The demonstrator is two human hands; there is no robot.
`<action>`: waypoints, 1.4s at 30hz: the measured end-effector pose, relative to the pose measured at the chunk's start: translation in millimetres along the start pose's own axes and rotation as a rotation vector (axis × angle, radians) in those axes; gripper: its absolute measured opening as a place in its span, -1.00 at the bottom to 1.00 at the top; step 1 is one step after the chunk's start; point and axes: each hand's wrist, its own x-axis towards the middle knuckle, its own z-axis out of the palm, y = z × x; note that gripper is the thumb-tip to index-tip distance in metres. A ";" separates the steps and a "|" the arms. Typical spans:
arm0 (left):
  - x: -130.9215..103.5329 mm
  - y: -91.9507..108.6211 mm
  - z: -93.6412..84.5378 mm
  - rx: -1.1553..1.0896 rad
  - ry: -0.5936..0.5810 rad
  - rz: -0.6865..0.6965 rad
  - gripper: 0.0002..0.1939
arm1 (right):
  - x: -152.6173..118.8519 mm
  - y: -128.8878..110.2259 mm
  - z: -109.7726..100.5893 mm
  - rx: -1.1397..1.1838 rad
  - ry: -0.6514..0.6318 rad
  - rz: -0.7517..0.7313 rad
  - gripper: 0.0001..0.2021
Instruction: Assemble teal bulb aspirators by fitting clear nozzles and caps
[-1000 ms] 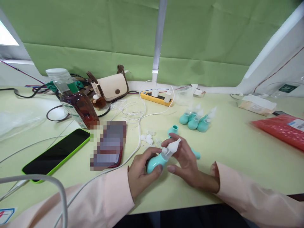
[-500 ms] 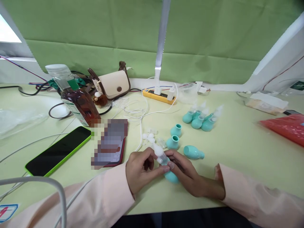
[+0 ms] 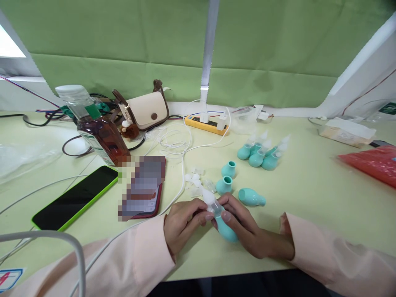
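Observation:
My right hand (image 3: 244, 227) is wrapped round the side of a teal nasal aspirator (image 3: 226, 227), its thumb on the upper bulb. A clear neck and white tip point up and left from that bulb. Fingers of my left hand (image 3: 187, 222) are closed in a pinch at the clear neck; exactly what lies under the fingertips is hidden. Just beyond stand two open-necked teal bulbs, a nearer bulb (image 3: 224, 185) and a farther bulb (image 3: 228, 169). Another teal bulb (image 3: 251, 197) lies on its side to the right. Small clear and white plastic parts (image 3: 194, 179) are heaped beyond my left hand.
Several aspirators with tips (image 3: 261, 153) are grouped back right. A red-cased phone (image 3: 144, 187), a green-edged phone (image 3: 76, 198) and a bottle (image 3: 103, 138) stand or lie left. White cables run past a yellow power strip (image 3: 206, 125). A red bag (image 3: 374, 165) lies right.
My left thumb has drawn back from the bulb to the clear neck, so more of the bulb shows. My right hand keeps its hold. The view has shifted slightly.

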 end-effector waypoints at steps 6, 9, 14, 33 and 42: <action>-1.1 -2.5 -0.5 0.014 -0.013 0.013 -0.85 | -0.7 -3.1 0.6 -0.002 0.013 -0.012 -0.86; -1.3 -0.3 -0.1 0.014 -0.011 0.033 -0.85 | -1.3 -5.9 0.1 -0.049 0.016 -0.040 -0.87; -0.1 4.0 1.7 0.018 0.018 -0.016 -0.82 | -0.3 -10.9 -0.2 -0.267 0.127 -0.067 -0.89; 11.5 4.9 4.3 -0.578 0.220 -0.502 -0.82 | 7.0 3.5 7.3 -0.359 0.300 -0.078 -0.93; 12.4 3.8 1.0 -0.593 0.240 -0.453 -0.83 | 13.0 11.6 6.3 0.339 0.148 0.040 -0.87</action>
